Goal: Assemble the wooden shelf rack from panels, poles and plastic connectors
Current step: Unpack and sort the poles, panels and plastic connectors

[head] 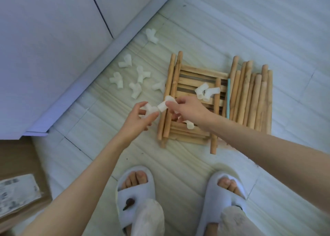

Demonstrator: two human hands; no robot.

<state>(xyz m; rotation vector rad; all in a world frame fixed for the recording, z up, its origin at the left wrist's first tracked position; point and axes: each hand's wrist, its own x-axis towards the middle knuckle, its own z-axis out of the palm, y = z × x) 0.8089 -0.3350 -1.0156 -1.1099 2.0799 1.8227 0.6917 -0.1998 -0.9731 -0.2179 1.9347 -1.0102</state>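
Note:
A stack of slatted wooden panels (200, 71) lies on the floor, with wooden poles (250, 94) beside it on the right and two more poles (171, 86) along its left edge. My left hand (137, 119) pinches a white plastic connector (149, 109) just left of the stack. My right hand (187, 109) grips another white connector (165, 103) over the stack's left edge; the two connectors nearly touch. Two connectors (206, 91) rest on the panels, another (189, 124) lies under my right wrist. Several loose connectors (135, 82) are scattered on the floor to the left.
A pale sofa or cabinet base (71, 57) runs diagonally along the left. A cardboard box (19, 178) with a label sits at the lower left. My feet in white slippers (135, 191) stand near the bottom edge. A thin teal stick (228, 98) lies between panels and poles.

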